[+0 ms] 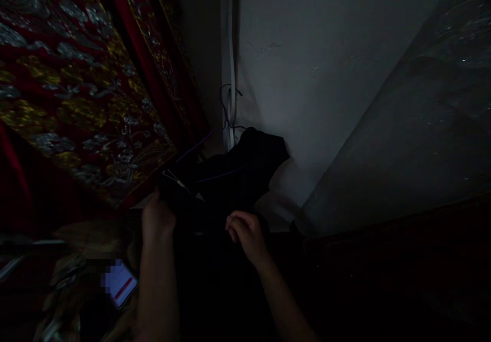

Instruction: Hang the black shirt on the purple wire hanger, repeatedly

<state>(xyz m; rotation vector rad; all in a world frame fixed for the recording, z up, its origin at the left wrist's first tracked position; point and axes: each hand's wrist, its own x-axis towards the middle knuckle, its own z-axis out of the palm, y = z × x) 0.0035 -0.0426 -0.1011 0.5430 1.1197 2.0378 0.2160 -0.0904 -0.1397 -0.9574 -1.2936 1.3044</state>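
A black cloth item (238, 178), too dark to tell its exact kind, spreads in front of me with a purple line across it. A pale loop with a small tag (178, 179) lies against its left part. My left hand (158, 215) is closed at the left edge of the black cloth, slightly blurred, with most of its fingers hidden. Over the lower middle of the dark fabric is my right hand (247, 233). Its fingers are curled in toward the palm, and whatever they grip is lost in the dark.
A red hanging (126, 101) with gold and silver decoration covers the left side. A lit phone (123, 283) rests on patterned fabric at lower left. Ahead stands a grey wall (307, 66) with a white vertical conduit (231, 50) and a thin dark cord (222, 101).
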